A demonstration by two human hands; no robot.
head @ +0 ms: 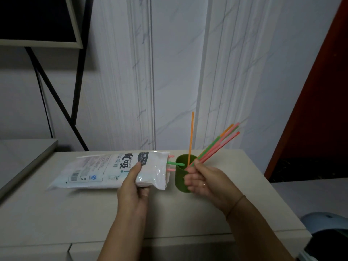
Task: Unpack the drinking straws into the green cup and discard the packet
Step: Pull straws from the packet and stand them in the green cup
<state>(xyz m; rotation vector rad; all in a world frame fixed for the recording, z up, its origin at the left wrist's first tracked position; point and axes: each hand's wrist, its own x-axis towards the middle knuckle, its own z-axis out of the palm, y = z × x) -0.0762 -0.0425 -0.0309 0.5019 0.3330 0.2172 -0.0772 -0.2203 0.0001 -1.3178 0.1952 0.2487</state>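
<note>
My left hand grips the white straw packet near its open right end and holds it level just above the table. Pink and green straw ends poke out of that opening toward the green cup. The cup stands upright on the table with one orange straw standing in it. Over the cup's right side, my right hand pinches a bundle of several pink, green and orange straws that slants up to the right, lower ends at the cup's rim.
The beige table has its back edge against a white marbled wall. A black metal shelf frame rises at the left. A bin with a pale blue lid sits low at the right, beside a dark red panel.
</note>
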